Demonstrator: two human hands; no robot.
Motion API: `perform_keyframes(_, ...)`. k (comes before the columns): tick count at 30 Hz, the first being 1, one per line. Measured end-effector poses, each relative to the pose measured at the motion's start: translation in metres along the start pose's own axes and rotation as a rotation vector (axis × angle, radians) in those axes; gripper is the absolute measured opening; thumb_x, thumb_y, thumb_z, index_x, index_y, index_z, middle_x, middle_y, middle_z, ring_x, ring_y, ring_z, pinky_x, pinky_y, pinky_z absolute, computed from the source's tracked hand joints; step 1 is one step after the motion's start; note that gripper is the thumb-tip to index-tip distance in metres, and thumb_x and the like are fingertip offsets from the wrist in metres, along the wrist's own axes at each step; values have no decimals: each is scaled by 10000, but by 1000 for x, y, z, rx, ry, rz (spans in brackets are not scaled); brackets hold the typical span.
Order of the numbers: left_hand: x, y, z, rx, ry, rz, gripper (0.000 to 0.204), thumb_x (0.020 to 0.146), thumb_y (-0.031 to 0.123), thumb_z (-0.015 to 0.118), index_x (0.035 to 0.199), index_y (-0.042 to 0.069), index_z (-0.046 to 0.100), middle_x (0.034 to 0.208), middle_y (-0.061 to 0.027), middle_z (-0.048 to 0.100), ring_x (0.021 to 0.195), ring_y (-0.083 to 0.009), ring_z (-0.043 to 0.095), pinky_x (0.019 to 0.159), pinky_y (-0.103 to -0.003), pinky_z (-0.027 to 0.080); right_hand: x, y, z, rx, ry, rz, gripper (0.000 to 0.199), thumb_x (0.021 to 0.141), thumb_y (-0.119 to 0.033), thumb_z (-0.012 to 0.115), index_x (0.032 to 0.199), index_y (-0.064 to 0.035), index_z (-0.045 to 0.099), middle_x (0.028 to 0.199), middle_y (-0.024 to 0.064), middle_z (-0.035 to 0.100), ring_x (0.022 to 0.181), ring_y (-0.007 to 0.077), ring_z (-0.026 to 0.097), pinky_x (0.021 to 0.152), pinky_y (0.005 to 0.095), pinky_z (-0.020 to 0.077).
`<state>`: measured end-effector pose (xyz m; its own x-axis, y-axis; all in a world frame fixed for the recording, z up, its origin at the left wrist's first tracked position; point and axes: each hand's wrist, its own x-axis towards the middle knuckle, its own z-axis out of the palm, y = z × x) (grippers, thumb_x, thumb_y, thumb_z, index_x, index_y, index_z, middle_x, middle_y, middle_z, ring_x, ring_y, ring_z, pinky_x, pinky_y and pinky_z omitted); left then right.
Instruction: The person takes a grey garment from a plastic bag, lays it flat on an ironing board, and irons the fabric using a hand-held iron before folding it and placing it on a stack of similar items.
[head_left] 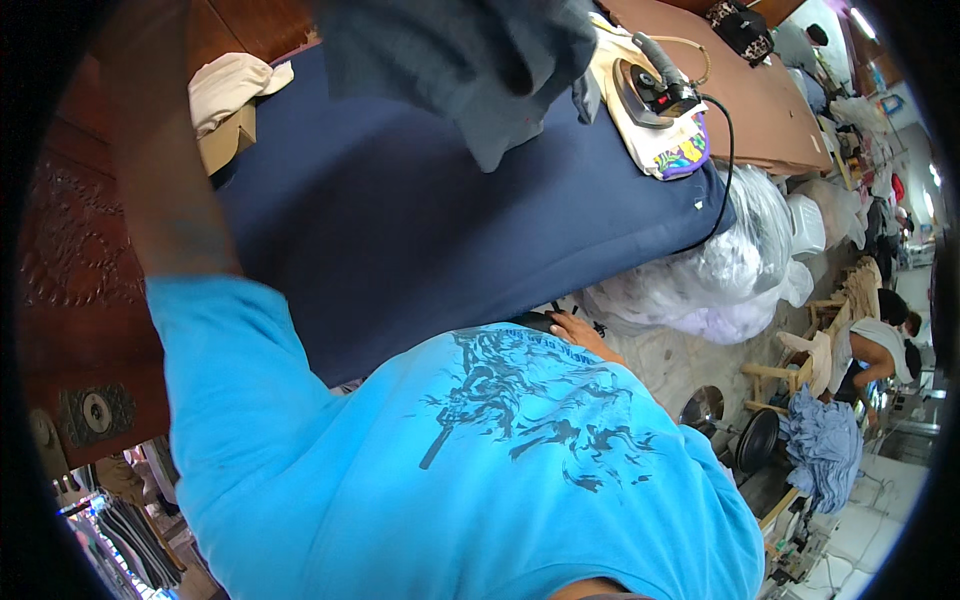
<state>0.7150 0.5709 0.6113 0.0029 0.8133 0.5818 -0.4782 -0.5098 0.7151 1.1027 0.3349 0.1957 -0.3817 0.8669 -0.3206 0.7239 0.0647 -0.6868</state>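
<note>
My left arm (180, 180) is raised along the left side and runs up out of the picture; its hand is out of sight. A dark grey cloth garment (470, 60) hangs at the top, above the navy-covered ironing table (430, 220). What holds the garment up is not visible. Below the table's near edge, my right hand (588, 335) shows past the front of my blue T-shirt, its fingers bent together beside a dark object that is mostly hidden. An iron (655, 95) rests on a pale, flower-trimmed pad (683, 158) at the table's right end.
A black cord (731, 160) drops from the iron past the table edge. Clear plastic bags (715, 260) bulge beside the table. Pale cloth (232, 88) lies over a cardboard box (230, 140) at left. Another person (880, 350) bends by a wooden stand, near a bluish cloth pile (825, 450).
</note>
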Motion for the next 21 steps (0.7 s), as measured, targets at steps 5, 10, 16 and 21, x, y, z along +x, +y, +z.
perform_keyframes(5,-158,-61,-128,196,495,-578,540,859,303,574,1271,-5,411,1202,-95,529,1077,-216,531,922,-322,413,24,42,-5,141,-88,222,550,928,-429,288,1165,11,516,1186,246,497,1090,378,462,923,404,369)
perform_keyframes(10,-308,-139,-171,1292,791,-805,615,833,254,589,1339,26,325,1301,-171,440,1197,-286,426,1004,-398,317,41,96,5,51,-283,220,519,916,-401,286,1132,18,503,1160,259,515,1068,385,479,905,408,369)
perform_keyframes(16,-253,-206,-74,1669,264,-239,520,782,197,614,1236,12,441,1264,-171,468,1175,-305,446,977,-408,341,38,112,-7,22,-299,-5,556,908,-422,295,1196,13,485,1195,268,489,1093,388,465,952,400,338)
perform_keyframes(21,-183,-295,-11,1631,-184,-174,479,826,294,550,1259,115,452,1280,-87,468,1210,-243,409,979,-450,303,16,106,-22,149,-238,257,611,911,-484,278,1217,1,486,1230,239,487,1160,366,437,983,384,313)
